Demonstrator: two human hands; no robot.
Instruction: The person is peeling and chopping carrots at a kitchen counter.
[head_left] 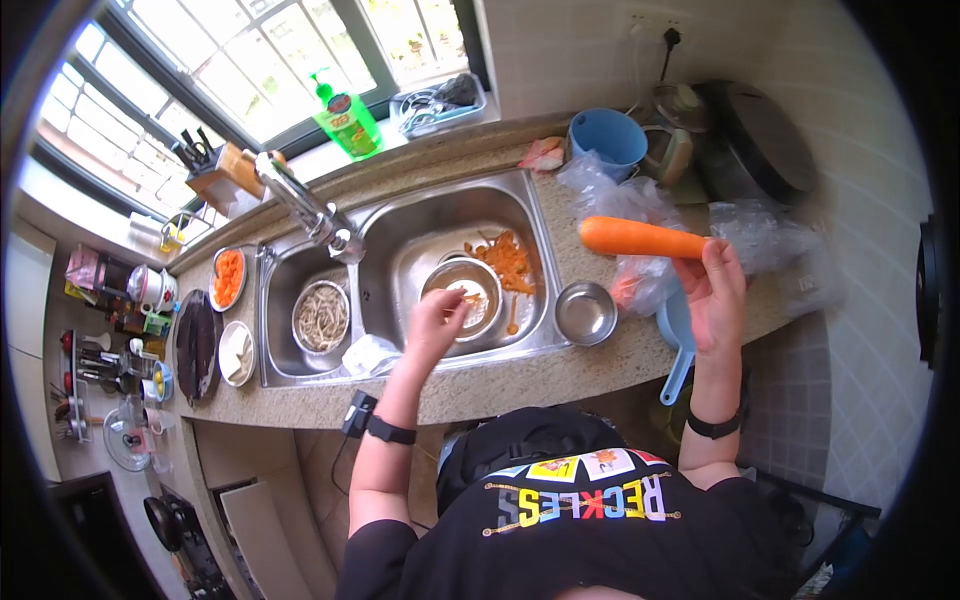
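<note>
A peeled-looking orange carrot [640,238] is raised over the counter right of the sink. My right hand [718,290] grips its thick end, and the carrot points to the left. Over a metal bowl [487,325] in the large sink basin hangs my left hand [436,322]. Its fingers are curled together; whatever they may hold is too small to make out. Orange peelings [505,262] lie in the basin beside the bowl. On the counter right of the sink stands a small metal bowl [586,313].
The faucet [318,215] reaches over the sink divider. A bowl of pale strips [321,316] sits in the small basin. Left are cut carrots [229,275] and a white bowl [236,353]. Plastic bags [640,200], a blue container [608,140] and a blue-handled item [680,370] stand right.
</note>
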